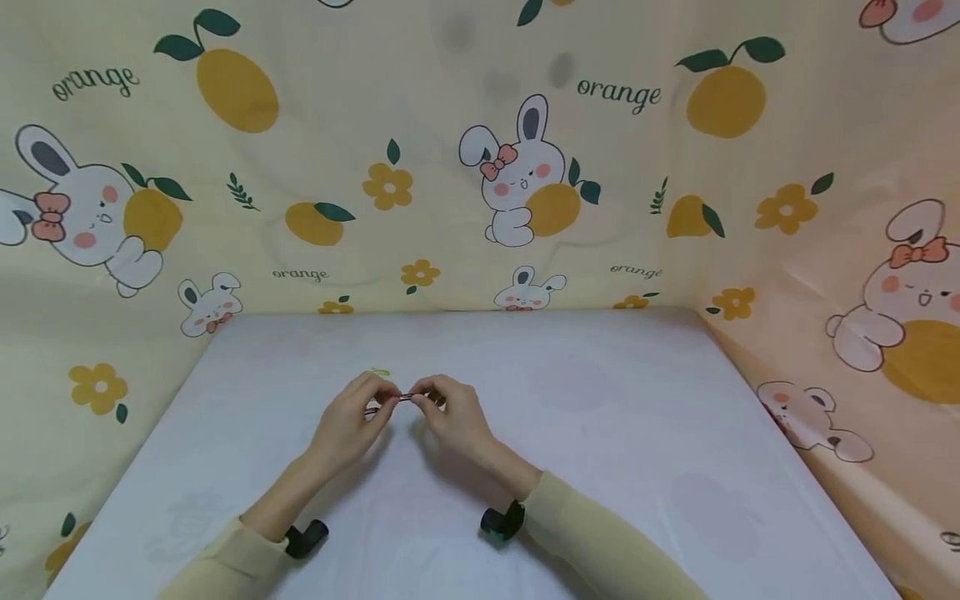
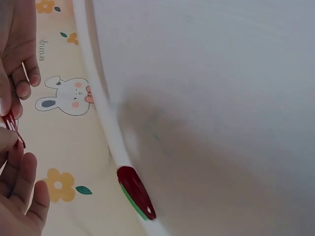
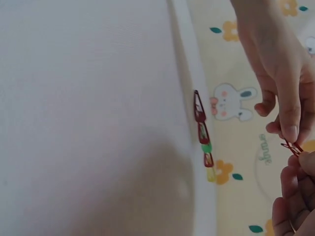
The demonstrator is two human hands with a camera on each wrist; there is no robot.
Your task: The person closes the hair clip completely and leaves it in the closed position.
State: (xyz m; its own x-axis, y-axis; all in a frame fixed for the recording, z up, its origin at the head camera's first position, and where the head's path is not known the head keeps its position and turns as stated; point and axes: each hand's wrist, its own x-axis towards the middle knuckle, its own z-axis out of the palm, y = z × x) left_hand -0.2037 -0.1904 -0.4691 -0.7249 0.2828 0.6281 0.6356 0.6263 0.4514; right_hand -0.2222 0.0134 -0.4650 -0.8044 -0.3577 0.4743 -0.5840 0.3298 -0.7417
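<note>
In the head view, my left hand (image 1: 351, 423) and right hand (image 1: 457, 417) meet low over the table, left of its middle. Between their fingertips, both pinch a small dark red snap hair clip (image 1: 406, 397). The right wrist view shows the red clip (image 3: 294, 146) with thin metal parts spread apart; whether it is one clip or two linked ones I cannot tell. Near the left hand lies a row of hair clips (image 3: 203, 132), dark red, green and yellow, end to end and apparently linked. One dark red clip (image 2: 137, 191) shows a green edge; my left hand partly hides the row.
The white table (image 1: 585, 467) spreads around both hands. Behind it and along its sides hangs a cream cloth (image 1: 420, 100) printed with rabbits and oranges. Dark wrist cameras (image 1: 306, 539) sit at both sleeve cuffs.
</note>
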